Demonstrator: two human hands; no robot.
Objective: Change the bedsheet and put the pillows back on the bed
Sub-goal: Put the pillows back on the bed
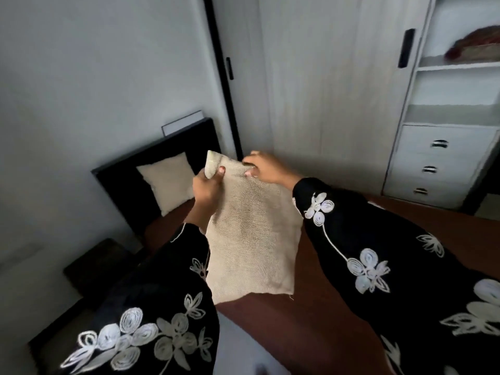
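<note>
We held the beige pillow [251,239] by its far edge, our left hand [207,185] pinching the corner at eleven o'clock and our right hand [266,167] clamped on the edge at one o'clock, so it hung flat over the brown bedsheet [405,239]. We judged it bound for ten o'clock, beside the second pillow [167,180] propped against the black headboard [121,180].

A bedroom in a home is shown. A bed [446,234] covered with a brown sheet [311,320] is seen, with a black headboard [127,182] set against the wall. A pale pillow [167,180] is leaned on the headboard. A tall white wardrobe [311,90] is built beside the bed, and open shelves [460,66] and three drawers [438,163] are fitted next to it.
</note>
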